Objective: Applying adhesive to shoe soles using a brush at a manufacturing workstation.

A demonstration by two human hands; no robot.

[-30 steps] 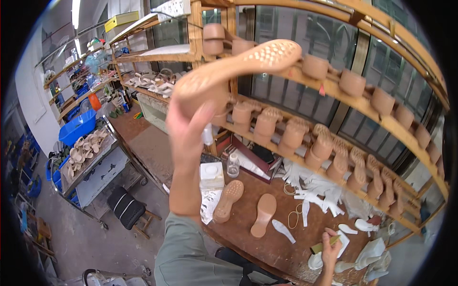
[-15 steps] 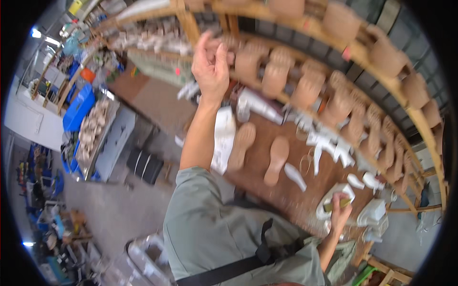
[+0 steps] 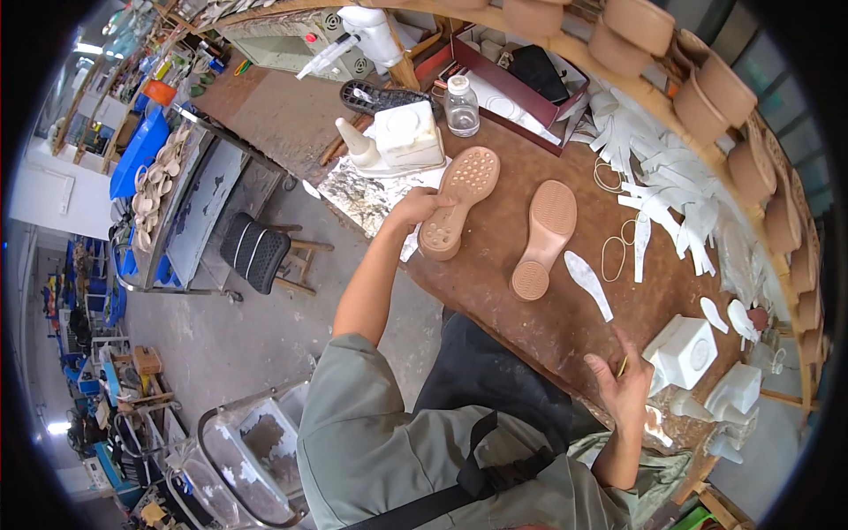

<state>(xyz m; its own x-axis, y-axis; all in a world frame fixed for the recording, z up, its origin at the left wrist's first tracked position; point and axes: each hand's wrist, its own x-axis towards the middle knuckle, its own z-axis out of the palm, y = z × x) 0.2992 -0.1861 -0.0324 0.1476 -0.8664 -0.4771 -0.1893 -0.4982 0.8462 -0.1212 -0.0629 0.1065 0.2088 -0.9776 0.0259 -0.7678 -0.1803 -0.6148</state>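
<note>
Left hand (image 3: 415, 208) touches a tan shoe sole (image 3: 459, 201) on the workbench (image 3: 548, 331).

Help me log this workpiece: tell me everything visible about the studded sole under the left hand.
The studded sole is tan, rubbery-looking, with rows of round bumps on its wide forepart and a ridged heel patch. It lies flat, tread side up, on the brown workbench, heel end toward the bench edge. The left hand rests on its heel end. A smoother tan sole lies beside it, apart.
</note>
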